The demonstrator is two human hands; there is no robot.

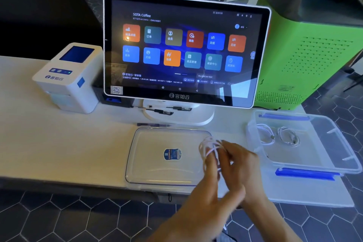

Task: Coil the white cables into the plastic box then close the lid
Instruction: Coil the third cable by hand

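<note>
White cable (211, 148) loops around the fingers of the left hand (211, 165), which holds the coil above the near right corner of a clear plastic lid (157, 163) lying flat on the pale worktop (59, 153). The right hand (238, 165) meets it from the right, fingers curled against the loops and pinching the strand. Just right of the hands, the clear plastic box (334, 143) with blue clips (304, 175) stands open, two coiled white cables (279, 136) already resting on its floor at the far left end. Behind the lid, a touchscreen terminal (186, 49) shows a grid of coloured icons, with pens (163, 112) lying on its white base. A white receipt printer (68, 78) sits at far left, and a green cabinet (314, 45) rises at far right.
</note>
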